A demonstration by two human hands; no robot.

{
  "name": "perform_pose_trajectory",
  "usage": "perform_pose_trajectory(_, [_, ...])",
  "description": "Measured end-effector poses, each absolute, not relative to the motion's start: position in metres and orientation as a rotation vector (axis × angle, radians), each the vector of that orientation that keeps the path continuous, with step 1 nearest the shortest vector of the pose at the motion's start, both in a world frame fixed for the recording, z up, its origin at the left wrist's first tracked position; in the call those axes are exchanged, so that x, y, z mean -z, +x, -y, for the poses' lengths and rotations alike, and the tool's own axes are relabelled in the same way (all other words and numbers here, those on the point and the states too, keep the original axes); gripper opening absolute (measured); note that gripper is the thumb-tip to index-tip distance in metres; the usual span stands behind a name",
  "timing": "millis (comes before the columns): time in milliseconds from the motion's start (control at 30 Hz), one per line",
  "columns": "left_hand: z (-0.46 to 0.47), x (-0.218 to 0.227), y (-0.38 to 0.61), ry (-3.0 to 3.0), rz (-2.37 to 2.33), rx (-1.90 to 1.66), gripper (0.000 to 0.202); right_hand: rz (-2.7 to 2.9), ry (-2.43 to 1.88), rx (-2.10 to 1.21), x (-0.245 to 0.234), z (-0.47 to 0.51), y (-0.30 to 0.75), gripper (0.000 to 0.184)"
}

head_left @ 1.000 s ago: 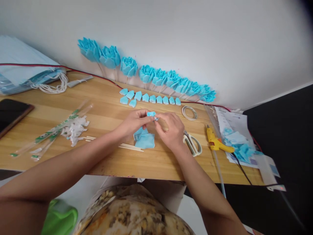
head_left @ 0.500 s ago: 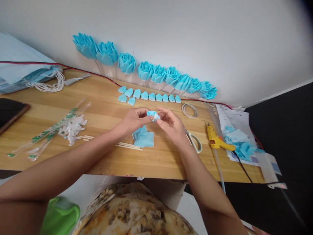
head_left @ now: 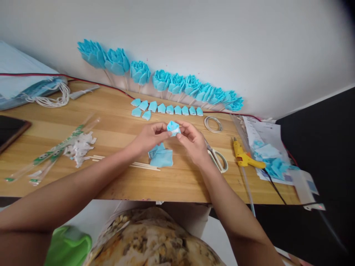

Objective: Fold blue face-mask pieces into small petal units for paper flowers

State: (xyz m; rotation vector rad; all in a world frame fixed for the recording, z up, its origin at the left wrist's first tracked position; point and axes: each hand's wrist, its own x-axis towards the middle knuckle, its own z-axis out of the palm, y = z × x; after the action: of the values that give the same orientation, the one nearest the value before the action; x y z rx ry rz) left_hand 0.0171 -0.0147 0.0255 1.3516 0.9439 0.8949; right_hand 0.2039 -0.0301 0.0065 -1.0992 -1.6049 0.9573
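Observation:
My left hand and my right hand meet over the middle of the wooden table, both pinching a small folded blue paper piece held just above the surface. Under my hands lies a small pile of blue paper squares across thin wooden sticks. A row of several folded blue petals lies beyond my hands. Finished blue paper flowers on sticks lean against the white wall.
Scissors lie right of my right hand, then a yellow glue gun and blue paper scraps. A tape ring sits behind. Plastic wrappers and white scraps lie at left, a dark phone and stacked face masks further left.
The blue piece has been turned and reshaped between my fingers, now showing a cupped form. My hands stayed in the same spot; the view shifted slightly.

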Motion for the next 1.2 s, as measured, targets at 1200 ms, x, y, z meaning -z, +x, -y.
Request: perform_pose_trajectory(1200, [0.0192, -0.0225, 0.0176, 1.604, -1.0, -0.754, 0.026, 1.41, -1.137, -1.17, -0.0067, 0.0296, 0.2037, 0.028])
